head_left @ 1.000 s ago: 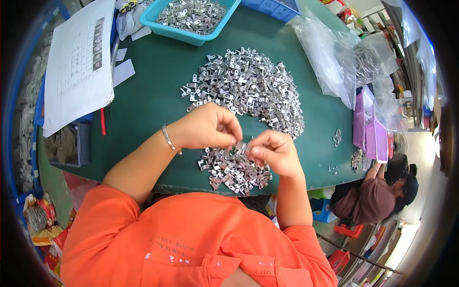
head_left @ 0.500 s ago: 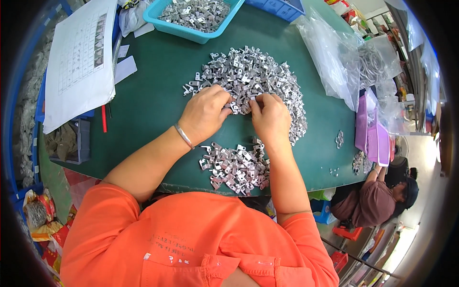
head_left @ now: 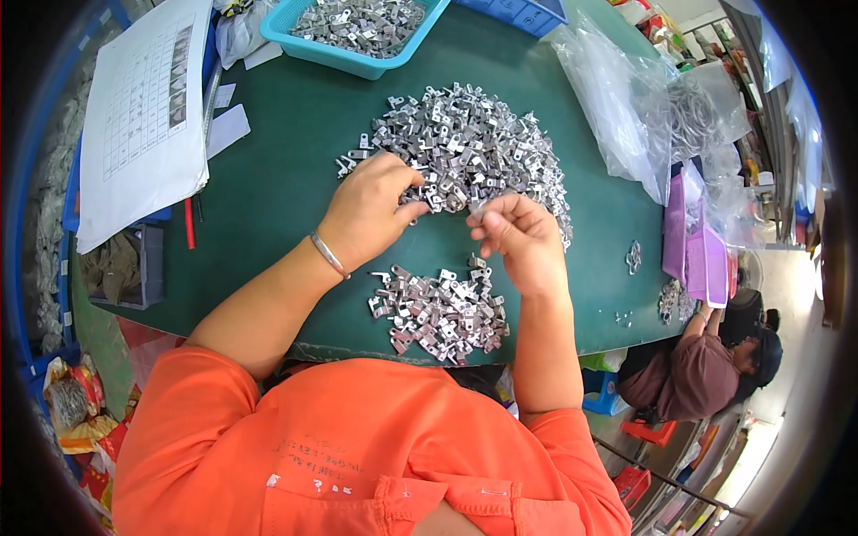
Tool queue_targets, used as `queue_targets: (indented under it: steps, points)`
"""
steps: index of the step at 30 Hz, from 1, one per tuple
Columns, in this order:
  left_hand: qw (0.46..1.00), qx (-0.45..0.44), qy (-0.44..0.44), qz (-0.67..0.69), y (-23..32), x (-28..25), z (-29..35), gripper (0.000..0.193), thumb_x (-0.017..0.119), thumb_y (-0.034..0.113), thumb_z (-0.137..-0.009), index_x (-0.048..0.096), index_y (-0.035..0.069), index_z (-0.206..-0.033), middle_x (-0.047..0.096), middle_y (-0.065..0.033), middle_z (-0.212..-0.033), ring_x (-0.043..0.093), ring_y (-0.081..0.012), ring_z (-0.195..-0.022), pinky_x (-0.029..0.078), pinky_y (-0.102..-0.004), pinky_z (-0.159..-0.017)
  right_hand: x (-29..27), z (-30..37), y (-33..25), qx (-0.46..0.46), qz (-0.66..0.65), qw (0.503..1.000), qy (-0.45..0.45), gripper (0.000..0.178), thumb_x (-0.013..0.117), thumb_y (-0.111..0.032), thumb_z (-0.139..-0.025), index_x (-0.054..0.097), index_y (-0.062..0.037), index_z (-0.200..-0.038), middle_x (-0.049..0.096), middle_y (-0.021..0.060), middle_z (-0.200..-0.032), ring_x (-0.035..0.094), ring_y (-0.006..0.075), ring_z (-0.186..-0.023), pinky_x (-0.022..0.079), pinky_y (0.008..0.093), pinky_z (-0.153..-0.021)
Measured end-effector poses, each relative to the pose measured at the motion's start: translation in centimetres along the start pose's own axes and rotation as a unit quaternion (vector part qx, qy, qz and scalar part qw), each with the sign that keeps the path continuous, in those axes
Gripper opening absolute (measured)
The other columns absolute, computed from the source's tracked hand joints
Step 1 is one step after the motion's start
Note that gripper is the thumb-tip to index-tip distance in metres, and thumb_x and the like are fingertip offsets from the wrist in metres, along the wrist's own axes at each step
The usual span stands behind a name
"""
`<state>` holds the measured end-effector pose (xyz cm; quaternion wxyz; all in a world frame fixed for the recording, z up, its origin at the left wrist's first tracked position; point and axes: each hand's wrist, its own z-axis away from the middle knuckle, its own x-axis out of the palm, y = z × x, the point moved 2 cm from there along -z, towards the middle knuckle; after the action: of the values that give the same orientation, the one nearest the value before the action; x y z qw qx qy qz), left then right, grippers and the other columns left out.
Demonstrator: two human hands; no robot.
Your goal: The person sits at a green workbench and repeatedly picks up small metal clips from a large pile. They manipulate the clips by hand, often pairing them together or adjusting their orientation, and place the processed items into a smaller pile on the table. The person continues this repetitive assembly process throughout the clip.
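Observation:
A large heap of small bent metal brackets (head_left: 465, 134) with holes lies on the green table. At its near left edge is my left hand (head_left: 371, 210), with thumb and index finger apart and the fingertips beside the brackets. My right hand (head_left: 527, 241), turned partly palm up at the heap's near right side, pinches a small metal bracket (head_left: 477, 211) between thumb and fingers; the fingers partly cover it. Closer to me, between my forearms, a smaller pile of the same brackets (head_left: 438, 313) sits near the table edge.
A turquoise basket (head_left: 357, 62) of brackets and a blue bin (head_left: 527, 16) stand at the far side. Printed sheets (head_left: 147, 134) are at left. Clear plastic bags (head_left: 617, 107) and purple trays (head_left: 706, 259) lie at right. A person (head_left: 697, 371) sits beyond.
My right hand has drawn slightly back and rolled palm upward, with a bracket in its fingers. My left hand has shifted a little left, its thumb and index finger now parted.

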<state>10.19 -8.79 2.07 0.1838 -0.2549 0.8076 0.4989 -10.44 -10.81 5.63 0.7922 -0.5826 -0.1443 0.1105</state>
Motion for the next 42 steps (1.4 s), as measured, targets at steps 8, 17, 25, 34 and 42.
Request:
queue_targets:
  steps: [8, 17, 25, 34, 42]
  points:
    - [0.999, -0.047, -0.006, 0.019, -0.6, 0.1, 0.0, 0.014, 0.067, -0.002, -0.076, 0.063, 0.001, -0.090, 0.062, -0.0109, -0.083, 0.063, -0.0248, -0.072, 0.050, -0.0320, -0.066, 1.9, -1.1, -0.5, -0.253, 0.408, 0.876, -0.029, 0.009, 0.069, -0.002, -0.079, 0.066, -0.0017, -0.088, 0.063, 0.0124, -0.084, 0.063, 0.0285, -0.077, 0.050, 0.0360, -0.067]
    - [0.997, -0.061, 0.025, 0.039, -0.4, -0.2, -0.4, 0.015, 0.064, -0.005, -0.078, 0.063, 0.000, -0.092, 0.061, -0.0100, -0.086, 0.063, -0.0207, -0.067, 0.050, -0.0292, -0.063, 1.9, -3.6, 0.9, -0.106, 0.253, 0.955, 0.109, 0.009, 0.062, -0.001, -0.086, 0.063, 0.0008, -0.095, 0.065, 0.0096, -0.084, 0.064, 0.0165, -0.075, 0.051, 0.0302, -0.061]
    - [0.999, 0.013, 0.015, -0.036, -0.3, 1.0, -0.3, 0.016, 0.069, 0.002, -0.075, 0.064, 0.002, -0.091, 0.059, -0.0098, -0.089, 0.059, -0.0291, -0.085, 0.048, -0.0371, -0.077, 0.4, -1.8, 1.1, -0.050, -0.121, 0.990, -0.049, 0.014, 0.055, 0.006, -0.089, 0.059, 0.0045, -0.102, 0.067, 0.0169, -0.099, 0.066, 0.0200, -0.084, 0.056, 0.0291, -0.073]
    - [0.977, -0.118, 0.069, 0.164, -0.3, 0.8, -0.1, 0.009, 0.068, 0.002, -0.082, 0.064, 0.000, -0.090, 0.066, -0.0052, -0.085, 0.062, -0.0120, -0.068, 0.051, -0.0247, -0.063, 0.5, -0.4, -0.5, -0.142, 0.321, 0.934, -0.066, 0.011, 0.062, 0.009, -0.080, 0.064, 0.0019, -0.089, 0.066, 0.0125, -0.090, 0.066, 0.0216, -0.079, 0.052, 0.0296, -0.072]
    - [0.788, -0.329, -0.035, 0.520, 0.0, 0.9, 0.0, 0.015, 0.062, 0.004, -0.089, 0.064, -0.005, -0.102, 0.068, -0.0102, -0.090, 0.067, -0.0146, -0.076, 0.055, -0.0252, -0.069, 1.7, -2.2, 1.0, -0.263, 0.561, 0.779, 0.091, 0.023, 0.073, -0.004, -0.071, 0.063, -0.0044, -0.092, 0.059, 0.0091, -0.096, 0.059, 0.0313, -0.091, 0.051, 0.0403, -0.074]
